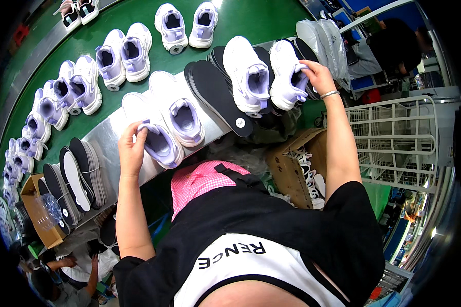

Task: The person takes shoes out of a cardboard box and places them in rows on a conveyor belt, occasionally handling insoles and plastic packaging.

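Note:
My left hand pinches the collar of a white and lavender sneaker on the metal ledge, its toe pointing away from me. Touching its right side is a similar sneaker. Out to the right, my right hand grips the heel collar of another white sneaker, thumb and fingers at the opening. Just left of that one stands a fourth sneaker. Both right-hand shoes rest over stacks of black insoles, one bearing a round white sticker.
Pairs of matching sneakers line the green conveyor belt beyond the metal ledge. More bundled insoles and a cardboard box lie left. Right are an open carton of shoe parts and a white wire rack. Other people work nearby.

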A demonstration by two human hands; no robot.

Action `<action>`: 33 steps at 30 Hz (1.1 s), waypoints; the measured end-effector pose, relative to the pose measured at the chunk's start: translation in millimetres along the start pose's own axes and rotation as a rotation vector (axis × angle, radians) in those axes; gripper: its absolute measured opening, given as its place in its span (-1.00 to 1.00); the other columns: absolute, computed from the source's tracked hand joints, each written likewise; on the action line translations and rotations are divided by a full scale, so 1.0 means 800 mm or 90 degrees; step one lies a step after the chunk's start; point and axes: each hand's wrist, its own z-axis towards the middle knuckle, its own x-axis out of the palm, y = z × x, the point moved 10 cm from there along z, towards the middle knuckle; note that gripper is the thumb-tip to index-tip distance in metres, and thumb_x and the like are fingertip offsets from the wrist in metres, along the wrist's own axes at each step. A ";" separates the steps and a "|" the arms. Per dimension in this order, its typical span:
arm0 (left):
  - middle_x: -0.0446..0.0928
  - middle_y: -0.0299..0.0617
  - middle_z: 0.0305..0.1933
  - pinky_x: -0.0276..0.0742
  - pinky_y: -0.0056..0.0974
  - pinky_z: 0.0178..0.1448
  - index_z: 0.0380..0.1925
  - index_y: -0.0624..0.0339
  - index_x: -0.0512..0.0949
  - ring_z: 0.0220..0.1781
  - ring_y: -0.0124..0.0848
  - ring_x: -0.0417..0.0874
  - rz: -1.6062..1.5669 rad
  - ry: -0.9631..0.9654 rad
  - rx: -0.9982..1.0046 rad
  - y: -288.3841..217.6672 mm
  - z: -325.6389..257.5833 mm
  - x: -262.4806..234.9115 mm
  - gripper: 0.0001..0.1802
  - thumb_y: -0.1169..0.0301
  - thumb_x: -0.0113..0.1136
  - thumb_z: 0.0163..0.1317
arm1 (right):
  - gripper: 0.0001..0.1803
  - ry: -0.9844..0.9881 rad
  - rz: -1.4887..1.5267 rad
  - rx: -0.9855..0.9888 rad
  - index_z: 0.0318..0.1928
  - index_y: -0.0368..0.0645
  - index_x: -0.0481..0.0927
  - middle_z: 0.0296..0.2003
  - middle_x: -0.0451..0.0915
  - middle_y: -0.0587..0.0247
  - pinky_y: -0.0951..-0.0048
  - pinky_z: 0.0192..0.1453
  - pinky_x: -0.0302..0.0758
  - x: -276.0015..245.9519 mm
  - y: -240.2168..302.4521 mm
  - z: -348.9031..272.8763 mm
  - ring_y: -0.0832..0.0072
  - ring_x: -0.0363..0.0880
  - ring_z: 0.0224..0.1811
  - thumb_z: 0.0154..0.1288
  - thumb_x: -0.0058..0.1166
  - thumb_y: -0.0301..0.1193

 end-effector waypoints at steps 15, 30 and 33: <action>0.46 -0.20 -0.33 0.31 -0.46 -0.18 -0.32 0.31 0.46 -0.30 -0.49 0.43 0.025 -0.175 0.063 -0.025 0.007 -0.041 -0.81 0.44 0.05 0.08 | -0.77 0.150 0.053 0.051 -0.26 -0.18 0.50 -0.48 0.52 0.29 0.54 -0.36 0.39 0.007 -0.024 0.050 0.53 0.45 -0.47 0.09 -0.03 -0.33; 0.41 0.11 -0.27 0.27 -0.14 -0.06 -0.25 0.36 0.38 -0.19 -0.07 0.41 0.146 -0.109 0.393 -0.163 0.105 0.208 -0.73 0.55 -0.06 -0.04 | -0.61 -0.029 -0.159 0.029 -0.07 -0.11 0.36 -0.02 0.34 0.20 0.41 -0.01 0.34 0.000 0.038 -0.028 0.30 0.33 0.00 0.02 -0.01 -0.35; 0.43 -0.10 -0.28 0.40 -0.31 -0.12 -0.22 0.34 0.35 -0.27 -0.36 0.47 -0.058 0.007 0.237 -0.121 0.105 0.180 -0.74 0.63 -0.18 0.04 | -0.63 -0.149 -0.051 0.026 -0.10 -0.07 0.37 -0.06 0.34 0.15 0.35 0.00 0.32 0.007 0.059 -0.074 0.25 0.32 -0.02 0.01 0.00 -0.34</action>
